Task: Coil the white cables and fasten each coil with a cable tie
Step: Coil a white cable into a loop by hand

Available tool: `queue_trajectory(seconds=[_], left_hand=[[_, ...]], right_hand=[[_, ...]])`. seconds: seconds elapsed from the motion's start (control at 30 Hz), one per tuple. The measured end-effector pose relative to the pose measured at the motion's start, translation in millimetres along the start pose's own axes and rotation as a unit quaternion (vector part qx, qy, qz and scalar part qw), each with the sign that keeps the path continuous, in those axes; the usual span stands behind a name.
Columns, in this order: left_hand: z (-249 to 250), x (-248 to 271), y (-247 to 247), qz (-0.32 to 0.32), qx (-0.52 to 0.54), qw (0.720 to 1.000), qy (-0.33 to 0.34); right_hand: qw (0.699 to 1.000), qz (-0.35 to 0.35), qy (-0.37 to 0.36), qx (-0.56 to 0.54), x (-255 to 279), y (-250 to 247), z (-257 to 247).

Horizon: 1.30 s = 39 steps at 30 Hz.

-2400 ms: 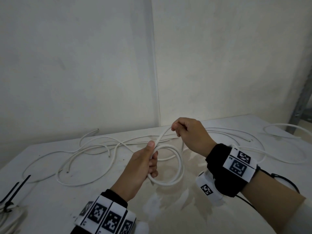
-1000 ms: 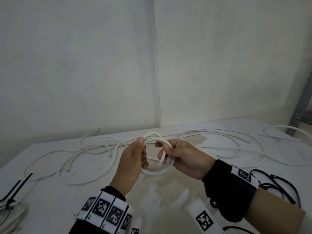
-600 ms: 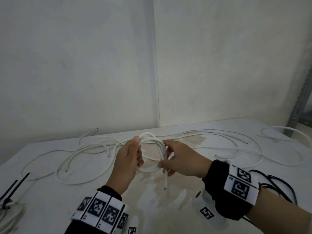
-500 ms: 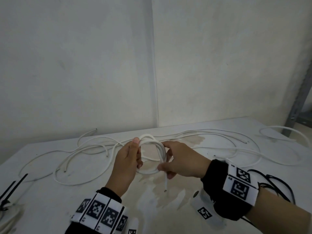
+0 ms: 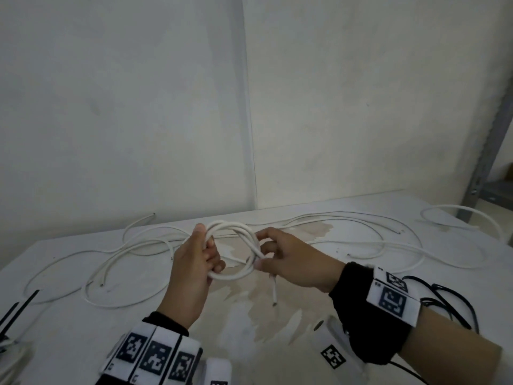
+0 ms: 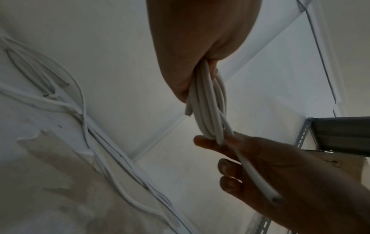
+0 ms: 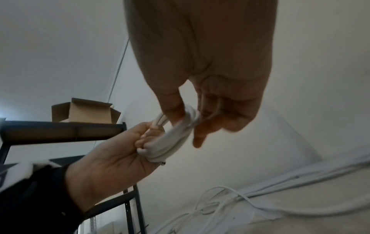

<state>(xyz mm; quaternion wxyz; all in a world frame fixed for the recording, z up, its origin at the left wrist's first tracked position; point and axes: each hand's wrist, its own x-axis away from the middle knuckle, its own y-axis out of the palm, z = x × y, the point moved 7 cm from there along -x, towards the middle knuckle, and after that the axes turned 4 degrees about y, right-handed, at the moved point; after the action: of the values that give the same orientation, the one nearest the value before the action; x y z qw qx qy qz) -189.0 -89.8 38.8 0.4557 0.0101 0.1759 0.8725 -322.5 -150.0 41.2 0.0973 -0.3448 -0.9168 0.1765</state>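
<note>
Gripping white cable coil (image 5: 236, 245), both hands.

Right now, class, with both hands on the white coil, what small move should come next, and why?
Probably tuck the loose end into the coil. It hangs free below the right hand, while the left hand holds the loops together and no tie is on them yet.

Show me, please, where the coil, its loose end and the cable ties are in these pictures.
coil (image 5: 232, 275): head view, lower arc of the loops between both hands.
loose end (image 5: 274, 293): head view, straight tail hanging below the right hand.
cable ties (image 5: 17, 309): head view, black strips at the table's left edge.
</note>
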Motion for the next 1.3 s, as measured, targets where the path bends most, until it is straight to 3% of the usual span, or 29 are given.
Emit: queue_trajectory(seconds=[0.17, 0.3, 0.47, 0.53, 0.67, 0.8, 0.9, 0.97, 1.17, 1.3], left_hand=[[-0.3, 4.1, -1.5, -0.011, -0.008, 1.000, 0.000], [5.6, 7.3, -4.7, -0.014, -0.184, 0.979, 0.088], [9.2, 7.5, -4.0, -0.048, -0.291, 0.940, 0.168], [3.5, 6.1, -5.9, -0.073, -0.292, 0.943, 0.146], [-6.3, 6.7, -6.1, -0.127, -0.190, 0.974, 0.012], [3.3, 9.2, 12.3, -0.180, -0.180, 0.965, -0.059], [5.5, 13.1, 27.3, -0.218, -0.177, 0.957, -0.065], [3.9, 14.9, 31.1, -0.211, -0.154, 0.964, -0.054], [-3.2, 14.8, 29.8, -0.114, -0.022, 0.992, -0.054], [-14.4, 21.5, 29.1, -0.137, 0.008, 0.987, -0.083]], right_hand=[[0.980, 0.038, -0.058, -0.186, -4.3, 7.2, -7.7], [0.982, 0.060, -0.105, -0.145, -2.9, 9.8, -18.4], [0.977, 0.073, -0.116, -0.163, -6.4, 3.6, -18.6], [0.977, 0.066, -0.112, -0.168, -6.6, 1.1, -17.7], [0.985, 0.030, -0.086, -0.149, -7.1, -3.0, -15.9], [0.994, -0.028, -0.080, -0.070, -3.4, 3.0, -19.8], [0.995, -0.037, -0.085, -0.044, -1.3, 0.9, -23.2], [0.994, -0.025, -0.096, -0.040, -1.2, -4.2, -25.5], [0.987, 0.018, -0.120, -0.104, 1.7, -6.3, -23.6], [0.989, 0.071, -0.122, -0.041, 3.6, -10.1, -22.7]])
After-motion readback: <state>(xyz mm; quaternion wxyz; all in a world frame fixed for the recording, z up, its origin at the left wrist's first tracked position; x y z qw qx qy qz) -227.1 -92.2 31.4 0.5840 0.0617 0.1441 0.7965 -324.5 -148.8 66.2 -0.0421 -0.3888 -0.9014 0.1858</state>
